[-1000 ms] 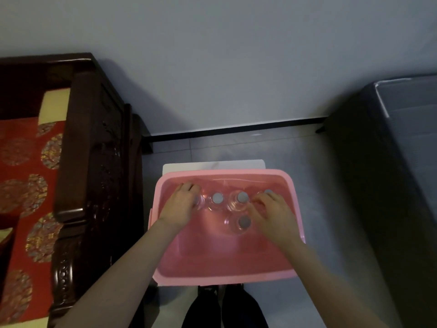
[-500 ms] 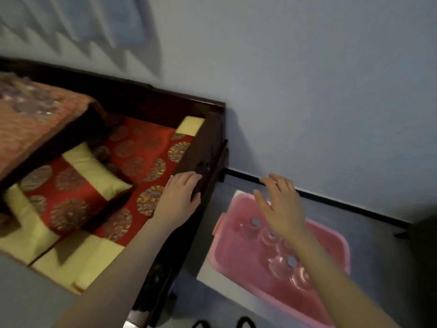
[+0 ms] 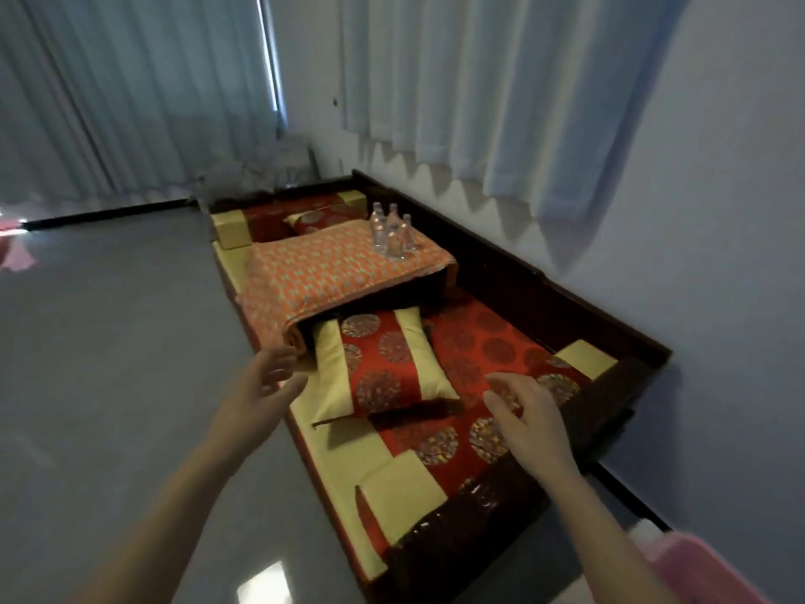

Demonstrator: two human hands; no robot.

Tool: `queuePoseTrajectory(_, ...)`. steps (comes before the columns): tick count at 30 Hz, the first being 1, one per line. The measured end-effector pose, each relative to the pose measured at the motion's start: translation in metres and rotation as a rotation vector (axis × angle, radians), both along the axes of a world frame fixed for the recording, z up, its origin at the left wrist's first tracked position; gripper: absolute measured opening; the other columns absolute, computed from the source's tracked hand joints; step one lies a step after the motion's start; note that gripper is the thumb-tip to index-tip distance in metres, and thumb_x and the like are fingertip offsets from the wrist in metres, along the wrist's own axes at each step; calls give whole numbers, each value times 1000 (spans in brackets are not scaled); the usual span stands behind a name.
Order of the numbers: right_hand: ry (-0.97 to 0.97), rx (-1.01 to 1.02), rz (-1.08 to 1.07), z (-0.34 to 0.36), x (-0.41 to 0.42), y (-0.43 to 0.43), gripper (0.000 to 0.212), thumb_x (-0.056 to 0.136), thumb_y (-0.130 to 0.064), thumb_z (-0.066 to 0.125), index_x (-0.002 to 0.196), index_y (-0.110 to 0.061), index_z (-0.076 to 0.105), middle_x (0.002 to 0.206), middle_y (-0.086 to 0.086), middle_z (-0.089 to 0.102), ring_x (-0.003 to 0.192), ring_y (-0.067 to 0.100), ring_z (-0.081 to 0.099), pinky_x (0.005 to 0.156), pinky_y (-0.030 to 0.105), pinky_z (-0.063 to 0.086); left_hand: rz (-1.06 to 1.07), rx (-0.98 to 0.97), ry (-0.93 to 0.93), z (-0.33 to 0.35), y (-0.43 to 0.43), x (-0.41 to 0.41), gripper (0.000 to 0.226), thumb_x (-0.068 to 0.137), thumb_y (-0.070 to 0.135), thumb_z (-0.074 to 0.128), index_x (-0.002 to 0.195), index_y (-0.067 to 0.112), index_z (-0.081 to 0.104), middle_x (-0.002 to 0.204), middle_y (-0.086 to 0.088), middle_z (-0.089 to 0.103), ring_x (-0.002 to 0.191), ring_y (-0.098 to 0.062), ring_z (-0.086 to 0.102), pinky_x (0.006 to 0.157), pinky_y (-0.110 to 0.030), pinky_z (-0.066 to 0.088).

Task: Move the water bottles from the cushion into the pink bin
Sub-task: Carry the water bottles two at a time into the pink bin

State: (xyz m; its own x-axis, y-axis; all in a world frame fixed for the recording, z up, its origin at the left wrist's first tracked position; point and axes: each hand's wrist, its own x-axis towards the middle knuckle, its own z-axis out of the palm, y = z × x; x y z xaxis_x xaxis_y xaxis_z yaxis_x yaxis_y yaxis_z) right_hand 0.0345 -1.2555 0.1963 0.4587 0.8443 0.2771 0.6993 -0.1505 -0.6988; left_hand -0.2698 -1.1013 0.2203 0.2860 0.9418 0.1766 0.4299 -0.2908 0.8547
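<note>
water bottles [image 3: 393, 231] upright near cushion [image 3: 331, 272] far edge | left hand [image 3: 261, 385], right hand [image 3: 529, 422] empty

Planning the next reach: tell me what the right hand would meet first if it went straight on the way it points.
Probably the red-and-yellow pillow just beyond the right hand; the water bottles stand much farther along. Depth is unclear.

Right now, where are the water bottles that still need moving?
In the head view, the water bottles stand clustered on the far right part of the orange patterned cushion, near the dark wooden frame, well beyond both empty hands.
</note>
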Motion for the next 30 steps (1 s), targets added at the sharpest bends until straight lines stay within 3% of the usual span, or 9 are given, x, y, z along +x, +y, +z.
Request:
queuePoseTrajectory(3, 22, -5, 24, -9, -65, 51, 28, 92, -37, 57, 118, -28, 62, 121, -9, 57, 118, 13, 46, 88, 26, 34, 62, -53, -50, -2, 28, -74, 29, 83, 13, 69, 108, 23, 58, 99, 10, 65, 98, -17, 64, 83, -29, 49)
queuePoseTrajectory(6, 28, -27, 31, -16, -112, 94, 29, 92, -39, 56, 119, -29, 60, 121, -7, 56, 120, 16, 44, 89, 28, 33, 121, -106, -19, -2, 57, -122, 32, 85, 15, 67, 116, 15, 59, 110, -2, 65, 101, -18, 62, 91, -36, 50)
queuePoseTrajectory(11, -2, -55, 92, -19, -167, 167, 30, 90, -42, 57, 119, -33, 60, 116, -14, 52, 120, 14, 40, 90, 29, 32, 210, -133, -24, -4, 119, -180, 36, 86, 16, 66, 120, 12, 57, 114, -6, 64, 100, -18, 61, 88, -32, 49)
queuePoseTrajectory(16, -46, -55, 97, -21, -183, 242, 29, 89, -37, 61, 116, -28, 62, 118, -8, 58, 118, 18, 44, 95, 36, 39, 218, -44, 117, -20, 181, -213, 37, 85, 20, 67, 121, 14, 57, 118, -1, 63, 102, -16, 61, 86, -31, 47)
queuePoseTrajectory(21, -32, 44, 112, -37, -194, 348, 23, 87, -27, 66, 110, -25, 65, 103, -11, 58, 101, 7, 47, 86, 29, 36, 219, -47, 169, -29, 278, -237, 35, 86, 21, 66, 120, 14, 58, 120, -2, 63, 103, -15, 60, 86, -29, 46)
queuePoseTrajectory(26, 42, -6, 116, -46, -198, 455, 24, 88, -27, 64, 111, -24, 65, 103, -7, 60, 106, 20, 53, 83, 35, 43, 231, -51, 223, -34, 375, -256, 34, 86, 21, 66, 119, 16, 58, 119, 2, 63, 102, -12, 60, 83, -25, 40)
queuePoseTrajectory(30, 43, -60, 131, -41, -207, 535, 23, 90, -33, 61, 113, -30, 61, 103, -11, 53, 110, 15, 44, 81, 32, 35, 255, -77, 231, -40, 442, -271, 34, 87, 22, 65, 120, 20, 57, 118, 4, 62, 103, -11, 59, 85, -27, 42)
